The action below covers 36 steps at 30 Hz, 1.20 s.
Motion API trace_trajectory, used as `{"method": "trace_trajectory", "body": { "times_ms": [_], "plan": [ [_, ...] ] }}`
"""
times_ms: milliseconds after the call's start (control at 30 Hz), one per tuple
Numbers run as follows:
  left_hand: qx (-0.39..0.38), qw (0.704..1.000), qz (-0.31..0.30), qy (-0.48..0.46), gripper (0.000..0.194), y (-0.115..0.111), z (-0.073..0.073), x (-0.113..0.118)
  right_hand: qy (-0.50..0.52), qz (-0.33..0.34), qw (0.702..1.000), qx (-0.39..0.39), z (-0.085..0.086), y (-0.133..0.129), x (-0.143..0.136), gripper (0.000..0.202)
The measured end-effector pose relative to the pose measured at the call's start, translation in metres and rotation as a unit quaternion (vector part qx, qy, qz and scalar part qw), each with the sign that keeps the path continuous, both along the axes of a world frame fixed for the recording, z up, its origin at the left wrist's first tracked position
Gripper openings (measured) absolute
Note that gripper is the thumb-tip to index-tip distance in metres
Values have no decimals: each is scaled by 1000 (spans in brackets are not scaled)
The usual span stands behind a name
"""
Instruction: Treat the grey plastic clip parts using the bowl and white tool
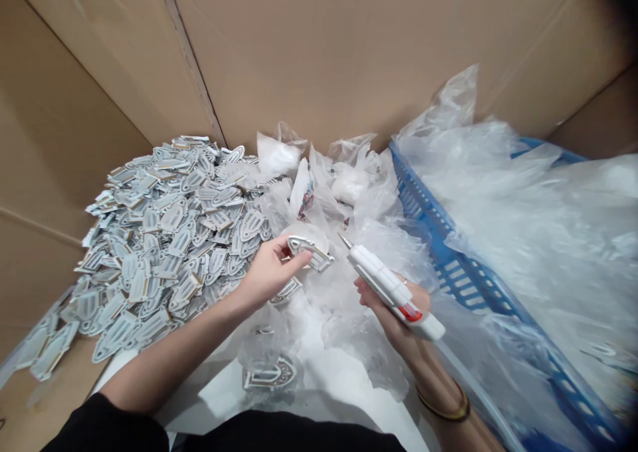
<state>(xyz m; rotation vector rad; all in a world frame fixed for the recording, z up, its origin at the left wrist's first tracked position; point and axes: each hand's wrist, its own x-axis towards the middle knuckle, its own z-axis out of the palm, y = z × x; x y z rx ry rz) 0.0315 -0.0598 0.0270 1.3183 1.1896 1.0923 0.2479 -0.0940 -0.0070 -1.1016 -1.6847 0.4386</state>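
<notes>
My left hand (273, 270) pinches a small pointed-arch plastic piece (310, 253), white with a dark edge, between thumb and fingers. Facing it from the right, my right hand (393, 309) is wrapped round a white handheld tool (383, 280) with a pointed metal tip and a red patch. The tip stays apart from the piece. Below my left hand lie another patterned arch piece (286, 291) and one inside a clear plastic bag (272, 374). A big heap of similar pieces (164, 239) rises on the left.
Clear plastic bags (369, 186) crowd the middle, some with white contents. On the right a blue slatted basket (448, 239) overflows with clear plastic bags (558, 226). Tall cardboard walls (339, 53) enclose the back and sides. A pale tube or cord (478, 395) runs below my right hand.
</notes>
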Motion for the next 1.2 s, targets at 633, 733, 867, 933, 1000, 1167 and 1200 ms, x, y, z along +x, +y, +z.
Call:
{"method": "trace_trajectory", "body": {
  "times_ms": [633,733,867,933,1000,1167,1200],
  "plan": [
    [-64,993,-83,-46,24,-10,8,9,-69,105,992,29,-4,1,-3,29],
    [-71,993,-86,-48,24,-11,10,9,-72,102,992,30,-5,1,-3,30],
    [-75,992,-89,-49,24,-11,11,9,-93,98,990,44,-9,2,-3,31],
    [-78,992,-90,-49,24,-11,11,9,-99,98,989,44,-10,2,-3,30],
    [-82,991,-90,-50,25,-11,10,9,-100,101,989,40,-11,2,-3,30],
    [-87,990,-94,-57,24,-10,9,9,-93,104,990,34,-12,3,-2,32],
    [-87,990,-95,-58,24,-10,9,9,-93,103,990,33,-12,3,-2,32]
  ]
}}
